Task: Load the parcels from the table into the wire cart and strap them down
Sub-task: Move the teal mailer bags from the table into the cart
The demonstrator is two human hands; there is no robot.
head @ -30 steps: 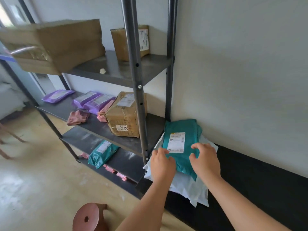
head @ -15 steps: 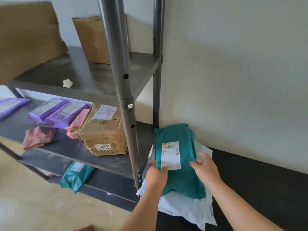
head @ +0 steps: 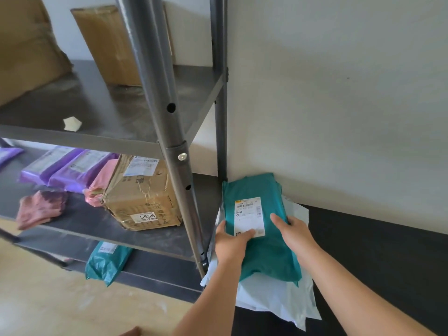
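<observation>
A teal mailer parcel [head: 264, 253] with a white shipping label lies on top of white mailer parcels [head: 278, 299] on the black table [head: 378, 251], against the wall. My left hand [head: 230, 243] grips the teal parcel's left edge, thumb on the label. My right hand [head: 294, 232] holds its right side, thumb on top and fingers curled over the edge. No wire cart or strap is in view.
A dark metal shelf rack [head: 169, 132] stands just left of the table, its post close to my left hand. On it sit a taped cardboard box marked 5556 [head: 143, 200], purple mailers [head: 65, 168], pink bags [head: 38, 209], another teal mailer [head: 106, 260] and larger cardboard boxes [head: 114, 44].
The view has moved closer and rightward. Both hands slid further along the teal parcel's sides, and the left thumb now lies on the label.
</observation>
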